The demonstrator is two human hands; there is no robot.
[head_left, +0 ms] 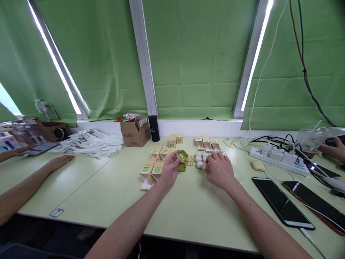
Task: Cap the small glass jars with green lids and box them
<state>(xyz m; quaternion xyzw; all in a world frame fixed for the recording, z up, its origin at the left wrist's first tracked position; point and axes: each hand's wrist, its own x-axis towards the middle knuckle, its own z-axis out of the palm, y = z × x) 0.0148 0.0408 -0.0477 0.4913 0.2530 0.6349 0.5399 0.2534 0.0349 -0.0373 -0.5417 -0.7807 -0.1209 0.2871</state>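
Observation:
A small square green case (182,156), its hollow side showing, is held between the thumb and fingers of my left hand (169,167). Another green piece (182,167) lies just below it. My right hand (219,169) reaches down with curled fingers, pinching a small white cylinder (199,164) at the near side of a cluster of white cylinders (198,156). Between both hands lie several tiny yellowish square pieces (190,160). Open beige cartons with green labels (147,171) stand left of my left hand, partly covered by it. The fingertips of my right hand are partly hidden.
More open cartons (206,142) and small closed boxes (172,139) stand farther back. A cardboard box (135,131), a black bottle (153,128) and white packets (88,142) line the window side. Phones (281,201) and a power strip (279,160) lie right. Another person's arm (35,178) rests left.

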